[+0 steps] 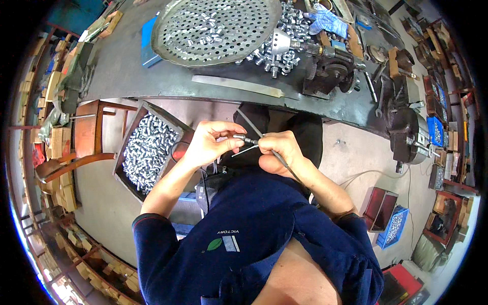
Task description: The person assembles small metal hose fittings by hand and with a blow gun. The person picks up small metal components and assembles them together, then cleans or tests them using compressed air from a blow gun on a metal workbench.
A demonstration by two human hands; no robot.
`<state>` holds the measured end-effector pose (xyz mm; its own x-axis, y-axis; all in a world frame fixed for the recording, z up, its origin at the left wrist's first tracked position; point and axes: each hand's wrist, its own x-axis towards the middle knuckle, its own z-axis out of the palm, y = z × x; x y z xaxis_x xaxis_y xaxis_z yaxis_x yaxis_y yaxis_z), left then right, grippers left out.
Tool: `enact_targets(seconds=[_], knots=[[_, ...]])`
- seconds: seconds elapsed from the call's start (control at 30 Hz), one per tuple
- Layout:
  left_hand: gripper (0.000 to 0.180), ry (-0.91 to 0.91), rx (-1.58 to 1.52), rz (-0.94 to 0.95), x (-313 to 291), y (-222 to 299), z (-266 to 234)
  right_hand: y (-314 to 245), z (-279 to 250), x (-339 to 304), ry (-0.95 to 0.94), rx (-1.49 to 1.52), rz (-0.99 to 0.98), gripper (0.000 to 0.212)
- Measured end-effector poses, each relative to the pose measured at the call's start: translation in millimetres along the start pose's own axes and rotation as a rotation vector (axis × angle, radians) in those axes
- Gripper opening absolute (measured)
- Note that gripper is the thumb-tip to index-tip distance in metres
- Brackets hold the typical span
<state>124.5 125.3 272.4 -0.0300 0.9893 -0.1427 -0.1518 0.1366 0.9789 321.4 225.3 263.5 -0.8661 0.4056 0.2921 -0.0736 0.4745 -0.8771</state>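
In front of my torso, my left hand [216,138] is closed, thumb and fingertips pinching a small shiny metal fitting [239,136]. My right hand [280,148] is closed around a long thin grey rod [249,121], which slants across the palm toward the forearm. From the same fist a short dark spindle-like piece [249,141] points at the fitting and seems to meet it; a thin light pin [244,151] sticks out below. How these pieces join is hidden by my fingers. Left of my hands stands a wooden box [120,163] full of small metal fittings [147,152].
On the dark workbench [122,76] ahead lie a round perforated tray [168,56] with a few fittings, a flat metal bar [236,85], heaped nuts [277,63] and a geared device [330,71]. A vise [409,134] stands right; a wooden chair [87,129] is at left.
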Motion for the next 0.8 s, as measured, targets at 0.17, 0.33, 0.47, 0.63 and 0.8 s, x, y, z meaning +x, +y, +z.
enact_targets(seconds=[0.17,0.33,0.47,0.63,0.8], knots=[[0.020,0.001,-0.002,-0.063,2.8,-0.3,4.4,1.1,-0.8,-2.0,0.019,-0.126,-0.062,0.026],[0.019,-0.063,0.092,-0.090,7.0,-1.3,5.3,3.8,2.8,-3.8,0.054,-0.146,-0.065,0.023],[0.018,-0.091,0.090,-0.101,7.9,-1.4,8.1,5.0,4.2,-4.0,0.041,-0.205,-0.104,0.022],[0.017,-0.057,-0.036,-0.144,6.6,-3.1,17.5,7.4,5.3,-6.2,0.082,-0.180,-0.097,0.022],[0.018,-0.083,0.110,-0.041,10.2,-4.2,19.4,17.0,10.9,-12.6,0.104,0.095,0.166,0.026]])
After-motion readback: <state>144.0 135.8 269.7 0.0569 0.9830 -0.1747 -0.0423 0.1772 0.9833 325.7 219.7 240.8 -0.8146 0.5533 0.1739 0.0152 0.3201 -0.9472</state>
